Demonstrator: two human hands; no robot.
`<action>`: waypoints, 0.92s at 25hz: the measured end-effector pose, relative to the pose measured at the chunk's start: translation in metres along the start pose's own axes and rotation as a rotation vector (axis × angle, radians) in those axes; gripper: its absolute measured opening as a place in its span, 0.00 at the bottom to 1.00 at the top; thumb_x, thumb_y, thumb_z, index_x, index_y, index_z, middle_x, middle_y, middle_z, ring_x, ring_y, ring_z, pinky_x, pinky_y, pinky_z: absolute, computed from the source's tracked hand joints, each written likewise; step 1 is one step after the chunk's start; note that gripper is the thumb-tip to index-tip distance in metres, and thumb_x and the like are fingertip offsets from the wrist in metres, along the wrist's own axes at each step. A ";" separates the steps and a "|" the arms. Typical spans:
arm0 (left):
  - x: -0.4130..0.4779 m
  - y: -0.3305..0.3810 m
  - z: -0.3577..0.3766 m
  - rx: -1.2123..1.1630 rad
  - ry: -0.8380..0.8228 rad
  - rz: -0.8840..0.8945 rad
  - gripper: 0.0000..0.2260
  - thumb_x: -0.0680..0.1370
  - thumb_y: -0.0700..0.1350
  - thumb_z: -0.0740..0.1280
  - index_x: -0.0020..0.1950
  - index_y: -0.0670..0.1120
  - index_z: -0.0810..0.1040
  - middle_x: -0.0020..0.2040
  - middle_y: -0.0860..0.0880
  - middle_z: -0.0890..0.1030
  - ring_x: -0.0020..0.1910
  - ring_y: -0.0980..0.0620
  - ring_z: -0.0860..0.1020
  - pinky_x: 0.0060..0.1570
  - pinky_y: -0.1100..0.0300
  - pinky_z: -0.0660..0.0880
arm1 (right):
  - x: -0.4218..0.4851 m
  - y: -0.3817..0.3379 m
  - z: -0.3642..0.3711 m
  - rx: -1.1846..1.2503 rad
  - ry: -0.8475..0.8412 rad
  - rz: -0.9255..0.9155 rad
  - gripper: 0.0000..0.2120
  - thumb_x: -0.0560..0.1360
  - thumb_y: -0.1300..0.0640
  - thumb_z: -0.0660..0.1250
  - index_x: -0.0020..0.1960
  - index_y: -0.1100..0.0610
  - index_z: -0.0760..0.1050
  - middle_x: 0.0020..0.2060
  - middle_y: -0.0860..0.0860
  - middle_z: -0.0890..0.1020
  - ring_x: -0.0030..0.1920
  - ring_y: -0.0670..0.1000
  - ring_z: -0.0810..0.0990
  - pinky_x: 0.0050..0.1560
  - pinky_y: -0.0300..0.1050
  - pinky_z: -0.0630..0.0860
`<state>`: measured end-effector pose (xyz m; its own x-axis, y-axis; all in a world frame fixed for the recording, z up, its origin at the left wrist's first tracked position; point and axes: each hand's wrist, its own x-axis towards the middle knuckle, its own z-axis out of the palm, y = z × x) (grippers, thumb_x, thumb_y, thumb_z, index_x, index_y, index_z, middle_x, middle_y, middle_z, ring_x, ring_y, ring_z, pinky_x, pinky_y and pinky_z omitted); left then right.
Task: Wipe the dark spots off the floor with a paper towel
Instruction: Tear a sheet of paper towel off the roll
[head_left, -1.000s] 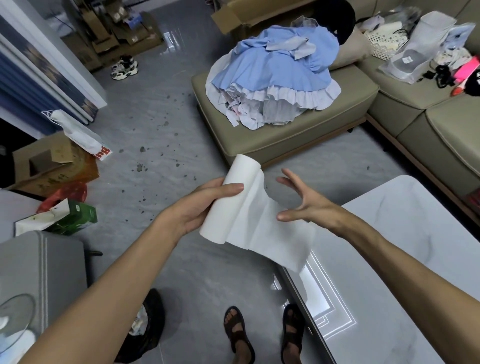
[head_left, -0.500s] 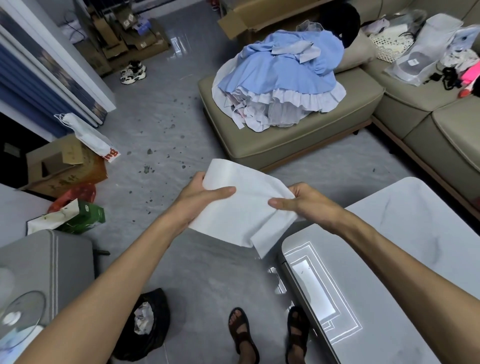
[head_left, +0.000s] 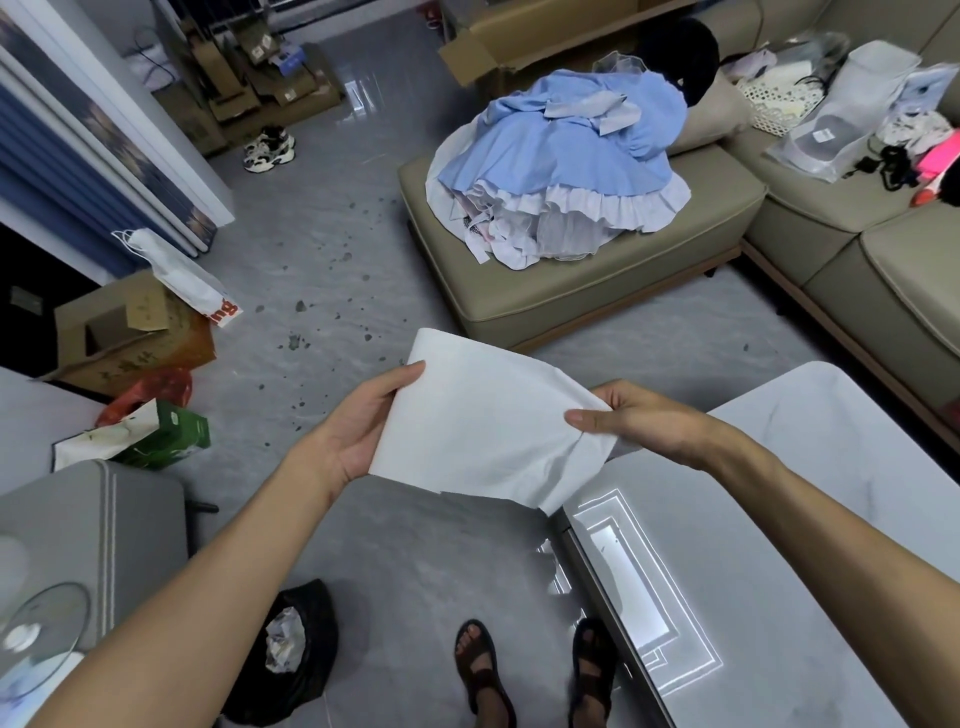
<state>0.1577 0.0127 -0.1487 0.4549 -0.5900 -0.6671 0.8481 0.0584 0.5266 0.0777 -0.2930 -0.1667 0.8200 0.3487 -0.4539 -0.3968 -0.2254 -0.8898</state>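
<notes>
While the paper towel (head_left: 483, 426) hangs stretched at waist height above the floor (head_left: 322, 291), folding it into a thick pad should help it lift the dark spots (head_left: 332, 322) ahead. Left hand (head_left: 363, 421) pinches its left edge; right hand (head_left: 639, 421) pinches the bunched right edge, forearms extended forward.

Dim, cool indoor light, ceiling-lamp glare on the glossy table (head_left: 779, 545), wide-angle bending at edges.
</notes>
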 end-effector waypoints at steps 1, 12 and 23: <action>-0.002 0.004 0.003 0.001 -0.013 -0.007 0.23 0.66 0.52 0.76 0.57 0.42 0.82 0.58 0.43 0.83 0.56 0.44 0.82 0.52 0.50 0.79 | 0.000 0.000 -0.001 -0.004 -0.012 0.004 0.10 0.77 0.51 0.67 0.46 0.56 0.83 0.45 0.54 0.86 0.44 0.51 0.83 0.50 0.46 0.78; -0.022 0.044 0.064 0.637 0.151 0.205 0.32 0.63 0.58 0.77 0.63 0.48 0.75 0.57 0.48 0.83 0.55 0.47 0.82 0.53 0.49 0.79 | 0.015 -0.032 0.012 0.437 -0.255 -0.049 0.22 0.72 0.59 0.70 0.66 0.59 0.74 0.61 0.58 0.79 0.58 0.56 0.79 0.57 0.46 0.77; -0.027 0.047 0.038 0.175 0.104 0.127 0.12 0.71 0.50 0.70 0.49 0.45 0.86 0.52 0.45 0.85 0.48 0.48 0.84 0.45 0.55 0.81 | 0.018 -0.059 0.009 0.243 -0.118 -0.047 0.07 0.71 0.56 0.73 0.47 0.58 0.82 0.46 0.54 0.85 0.44 0.50 0.83 0.47 0.42 0.79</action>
<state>0.1747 0.0006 -0.0859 0.5883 -0.5006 -0.6351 0.7260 -0.0190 0.6874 0.1120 -0.2655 -0.1226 0.7916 0.4605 -0.4016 -0.4584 0.0131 -0.8887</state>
